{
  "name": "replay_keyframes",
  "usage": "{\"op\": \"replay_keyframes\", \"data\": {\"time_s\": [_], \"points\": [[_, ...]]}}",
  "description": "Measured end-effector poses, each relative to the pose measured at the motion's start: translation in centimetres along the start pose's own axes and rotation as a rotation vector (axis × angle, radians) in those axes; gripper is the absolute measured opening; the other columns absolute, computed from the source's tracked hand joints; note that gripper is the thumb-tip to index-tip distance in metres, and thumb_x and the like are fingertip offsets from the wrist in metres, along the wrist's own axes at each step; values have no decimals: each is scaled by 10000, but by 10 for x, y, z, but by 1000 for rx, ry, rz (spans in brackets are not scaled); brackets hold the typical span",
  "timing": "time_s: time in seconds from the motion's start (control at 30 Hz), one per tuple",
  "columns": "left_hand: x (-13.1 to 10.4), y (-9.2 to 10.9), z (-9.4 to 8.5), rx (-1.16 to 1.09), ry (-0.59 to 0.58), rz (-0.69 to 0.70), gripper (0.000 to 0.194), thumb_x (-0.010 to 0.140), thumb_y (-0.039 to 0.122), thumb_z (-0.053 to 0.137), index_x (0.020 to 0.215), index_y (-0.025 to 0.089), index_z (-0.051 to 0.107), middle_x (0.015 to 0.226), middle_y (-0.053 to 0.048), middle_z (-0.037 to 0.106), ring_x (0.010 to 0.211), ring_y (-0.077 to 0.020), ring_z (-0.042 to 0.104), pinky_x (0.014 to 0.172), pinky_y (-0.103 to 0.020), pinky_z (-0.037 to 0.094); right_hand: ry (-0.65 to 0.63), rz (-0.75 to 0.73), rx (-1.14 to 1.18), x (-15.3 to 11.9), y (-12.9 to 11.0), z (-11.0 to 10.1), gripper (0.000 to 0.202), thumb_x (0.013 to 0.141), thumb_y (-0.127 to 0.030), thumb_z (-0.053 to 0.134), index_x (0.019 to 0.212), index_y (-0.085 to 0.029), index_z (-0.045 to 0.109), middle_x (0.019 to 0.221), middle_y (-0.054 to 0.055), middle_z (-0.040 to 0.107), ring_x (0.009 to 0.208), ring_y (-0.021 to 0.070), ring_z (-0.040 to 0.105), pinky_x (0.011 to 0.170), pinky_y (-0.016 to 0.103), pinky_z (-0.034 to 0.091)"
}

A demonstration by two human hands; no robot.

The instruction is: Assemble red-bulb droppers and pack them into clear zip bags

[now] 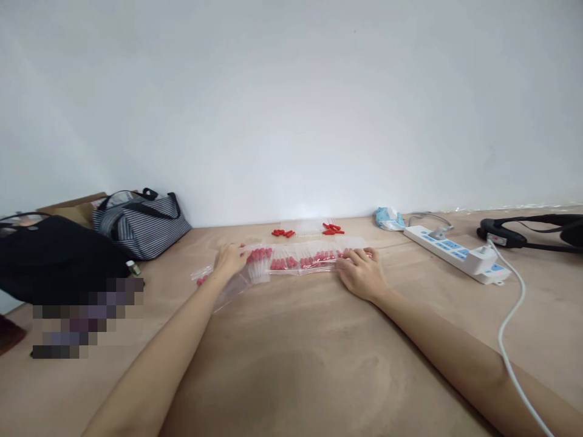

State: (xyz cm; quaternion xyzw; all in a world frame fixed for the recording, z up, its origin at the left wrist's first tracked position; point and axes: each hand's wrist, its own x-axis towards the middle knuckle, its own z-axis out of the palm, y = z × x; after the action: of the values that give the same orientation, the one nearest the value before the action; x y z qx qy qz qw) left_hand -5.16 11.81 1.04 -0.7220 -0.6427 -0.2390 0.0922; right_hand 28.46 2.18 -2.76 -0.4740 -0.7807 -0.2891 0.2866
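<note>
A row of clear plastic bags [310, 269] lies across the table, with several slim pale sticks and red caps [283, 263] showing through the film. My left hand [229, 259] is at the row's left end, its fingers closed on the edge of a bag next to a bunch of red-capped pieces [259, 255]. At the right end, my right hand [362, 274] has its fingers bent over a bag, gripping its edge; the fingertips are partly hidden. Behind the row lie loose red caps [334, 229] and another clear bag [314, 228] with pale sticks.
A white power strip [449, 250] with a plug and white cable [503, 321] lies to the right, near a black strapped device [510, 232]. A blue-and-white packet [388, 218] sits by the wall. On the left are a striped bag [148, 227] and a black bag [59, 261].
</note>
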Motion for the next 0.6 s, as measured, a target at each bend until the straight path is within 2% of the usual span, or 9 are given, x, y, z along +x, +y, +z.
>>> {"op": "replay_keyframes", "data": {"time_s": [0.07, 0.13, 0.23, 0.3, 0.37, 0.5, 0.6], "points": [[6, -10, -2, -8, -99, -35, 294, 710, 352, 571, 896, 133, 633, 914, -135, 651, 917, -312, 571, 752, -366, 442, -4, -14, 15, 1, -4, -1, 155, 785, -225, 464, 822, -200, 613, 870, 54, 608, 861, 186, 460, 829, 375, 202], [11, -15, -3, -31, -198, -47, 281, 727, 371, 569, 882, 145, 630, 902, -110, 658, 869, -282, 596, 709, -327, 458, -3, -7, 24, 1, -5, -1, 159, 790, -209, 456, 813, -199, 613, 860, 50, 609, 855, 181, 465, 830, 373, 203], [19, -19, -2, -68, -307, -45, 193, 802, 307, 522, 820, 144, 623, 835, -62, 654, 776, -204, 611, 690, -293, 470, -2, 39, 30, 1, -4, 1, 166, 794, -209, 452, 824, -198, 614, 862, 53, 611, 846, 179, 470, 826, 369, 208], [23, -21, -2, -87, -334, -42, 189, 846, 277, 485, 908, 131, 588, 907, -58, 615, 786, -172, 592, 707, -319, 478, -17, 78, 33, 1, -3, 2, 163, 790, -225, 459, 831, -198, 615, 857, 56, 611, 843, 182, 471, 821, 368, 213], [25, -21, -2, -112, -324, -39, 188, 856, 258, 479, 969, 125, 550, 953, -55, 583, 799, -160, 578, 706, -336, 481, -42, 104, 35, 1, -2, 4, 160, 785, -238, 466, 814, -199, 618, 844, 55, 611, 843, 186, 473, 819, 369, 217], [23, -17, -10, -194, -200, -30, 103, 814, 183, 461, 755, 149, 538, 749, -6, 622, 718, -156, 586, 660, -260, 454, -77, 110, 48, 0, -2, 5, 167, 788, -246, 466, 769, -205, 627, 797, 52, 615, 838, 190, 483, 828, 376, 220], [21, -8, -25, -274, -81, -23, 89, 793, 181, 416, 731, 180, 480, 700, 19, 629, 645, -134, 586, 607, -215, 444, -91, 101, 80, -1, 0, 7, 165, 786, -243, 464, 776, -211, 625, 790, 48, 621, 824, 190, 491, 830, 372, 231]]}}
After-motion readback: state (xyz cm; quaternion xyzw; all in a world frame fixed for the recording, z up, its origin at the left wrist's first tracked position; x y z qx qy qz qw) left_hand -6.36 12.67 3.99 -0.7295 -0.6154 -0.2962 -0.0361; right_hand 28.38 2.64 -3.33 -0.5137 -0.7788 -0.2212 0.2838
